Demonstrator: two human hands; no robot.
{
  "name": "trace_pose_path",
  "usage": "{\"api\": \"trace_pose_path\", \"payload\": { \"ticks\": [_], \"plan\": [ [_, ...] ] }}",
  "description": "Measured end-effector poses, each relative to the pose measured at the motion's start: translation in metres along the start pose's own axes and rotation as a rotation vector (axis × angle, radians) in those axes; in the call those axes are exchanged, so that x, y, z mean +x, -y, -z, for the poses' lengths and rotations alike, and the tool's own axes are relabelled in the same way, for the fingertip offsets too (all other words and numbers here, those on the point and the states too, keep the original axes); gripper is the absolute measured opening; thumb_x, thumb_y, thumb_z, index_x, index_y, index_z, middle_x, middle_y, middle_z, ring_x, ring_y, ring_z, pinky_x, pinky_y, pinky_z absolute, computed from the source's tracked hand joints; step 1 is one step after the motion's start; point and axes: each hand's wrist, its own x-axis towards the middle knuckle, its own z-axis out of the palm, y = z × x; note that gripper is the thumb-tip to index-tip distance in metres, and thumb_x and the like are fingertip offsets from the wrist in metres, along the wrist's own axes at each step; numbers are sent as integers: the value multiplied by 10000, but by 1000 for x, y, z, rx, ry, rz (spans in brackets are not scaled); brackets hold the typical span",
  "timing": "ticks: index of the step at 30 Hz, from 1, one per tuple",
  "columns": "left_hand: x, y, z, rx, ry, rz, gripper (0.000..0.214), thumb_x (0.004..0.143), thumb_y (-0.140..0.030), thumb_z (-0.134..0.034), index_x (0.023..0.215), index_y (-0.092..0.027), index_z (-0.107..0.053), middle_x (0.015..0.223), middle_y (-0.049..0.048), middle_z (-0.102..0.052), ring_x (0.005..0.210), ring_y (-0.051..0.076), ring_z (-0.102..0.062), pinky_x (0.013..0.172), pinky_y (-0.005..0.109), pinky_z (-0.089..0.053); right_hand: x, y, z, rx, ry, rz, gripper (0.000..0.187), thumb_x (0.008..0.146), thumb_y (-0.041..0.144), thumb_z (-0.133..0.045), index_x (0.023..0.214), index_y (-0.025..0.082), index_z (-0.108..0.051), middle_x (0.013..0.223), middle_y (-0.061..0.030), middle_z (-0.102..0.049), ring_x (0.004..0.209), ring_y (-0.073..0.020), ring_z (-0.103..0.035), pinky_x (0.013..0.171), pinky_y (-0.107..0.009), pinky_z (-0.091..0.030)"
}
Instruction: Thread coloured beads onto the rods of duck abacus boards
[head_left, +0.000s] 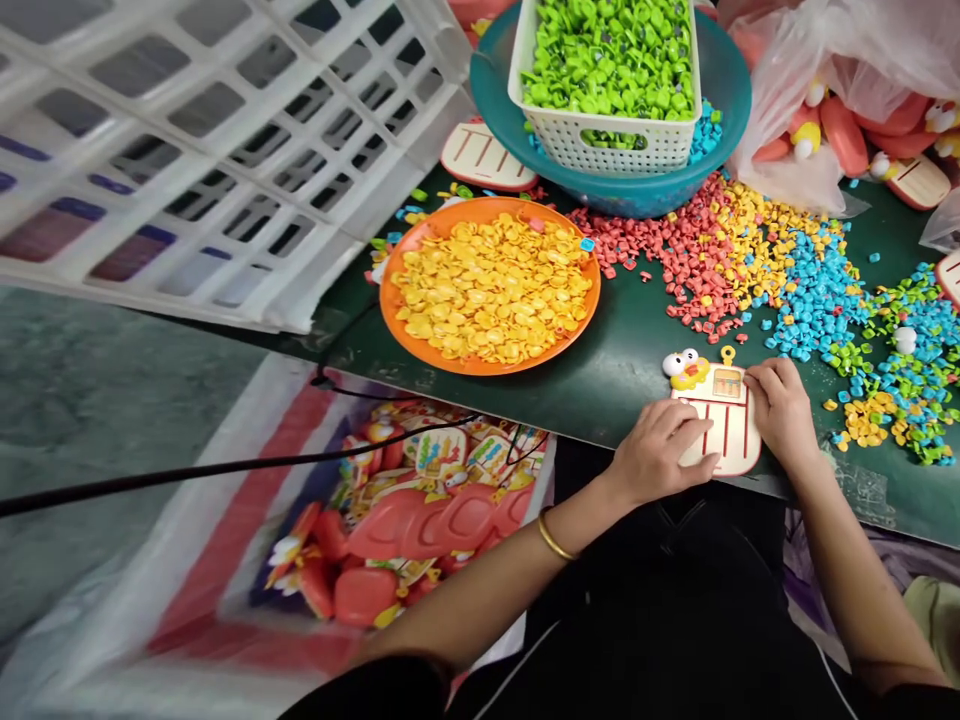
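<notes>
A cream toy board (721, 428) with red slots and a yellow duck head (685, 369) lies at the near edge of the dark green table (630, 350). My left hand (660, 450) rests on the board's left side, fingers curled over it. My right hand (782, 412) grips the board's right edge, thumb and fingers pinched near its top corner. A gold bangle (553, 540) circles my left wrist.
An orange plate (489, 285) holds yellow beads. Red, yellow, blue and green bead piles (757, 260) spread across the table. A white basket of green beads (609, 80) sits in a teal bowl (724, 90). A white crate (210, 140) stands left. A sack of finished toys (420, 510) lies below.
</notes>
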Motion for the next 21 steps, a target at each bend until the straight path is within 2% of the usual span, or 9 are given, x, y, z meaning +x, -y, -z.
{"api": "trace_pose_path", "payload": {
  "ticks": [4, 8, 11, 13, 15, 17, 19, 21],
  "plan": [
    [-1, -2, -3, 48, -10, 119, 503, 827, -531, -652, 1162, -160, -599, 1144, 141, -618, 1135, 307, -557, 982, 478, -484, -11, 1, 4, 19, 91, 55, 230, 974, 241, -452, 927, 232, -677, 932, -79, -599, 904, -214, -582, 819, -362, -526],
    [2, -1, -5, -31, -2, 146, 422, 813, -551, -670, 971, -179, -549, 1111, 141, -589, 1116, 299, -539, 973, 478, -493, -28, 26, -1, 117, 129, 98, 247, 954, 192, -453, 966, 253, -692, 978, -81, -646, 936, -214, -614, 852, -368, -539],
    [4, -1, -4, -43, 21, 148, 398, 811, -545, -681, 917, -192, -532, 1061, 125, -583, 1083, 292, -541, 957, 470, -495, -12, 38, -11, 229, 152, 110, 251, 949, 203, -459, 964, 261, -703, 960, -73, -676, 922, -212, -631, 854, -377, -546],
    [5, -1, -2, -26, 36, 164, 424, 811, -550, -679, 981, -180, -559, 1101, 131, -579, 1083, 289, -541, 942, 453, -497, 14, 31, -15, 222, 73, 38, 227, 943, 238, -486, 971, 253, -711, 941, -71, -680, 906, -217, -634, 832, -381, -547],
    [6, -2, 1, 14, 95, 142, 461, 850, -541, -639, 1132, -181, -581, 1199, 134, -574, 1126, 291, -534, 968, 449, -476, 42, 15, -14, 133, -8, -51, 219, 924, 255, -521, 1002, 228, -724, 952, -85, -682, 885, -225, -633, 811, -386, -542],
    [7, -4, 2, 53, 170, 86, 478, 905, -513, -570, 1275, -210, -561, 1293, 122, -566, 1187, 300, -513, 1023, 467, -433, 59, 1, -10, 41, 17, -68, 232, 909, 238, -531, 993, 203, -745, 941, -98, -688, 863, -235, -632, 803, -394, -535],
    [8, -4, 3, 57, 192, 61, 490, 932, -493, -524, 1326, -203, -548, 1322, 124, -567, 1212, 306, -506, 1046, 469, -416, 59, -5, -5, 6, 53, -34, 243, 918, 228, -521, 946, 206, -761, 917, -96, -697, 870, -239, -636, 812, -397, -532],
    [8, -4, 2, 42, 155, 87, 526, 925, -504, -522, 1319, -156, -549, 1304, 151, -569, 1201, 312, -517, 1028, 459, -437, 44, -4, 0, 17, 8, -20, 237, 938, 251, -526, 942, 222, -762, 933, -87, -701, 897, -234, -642, 822, -391, -537]
  ]
}}
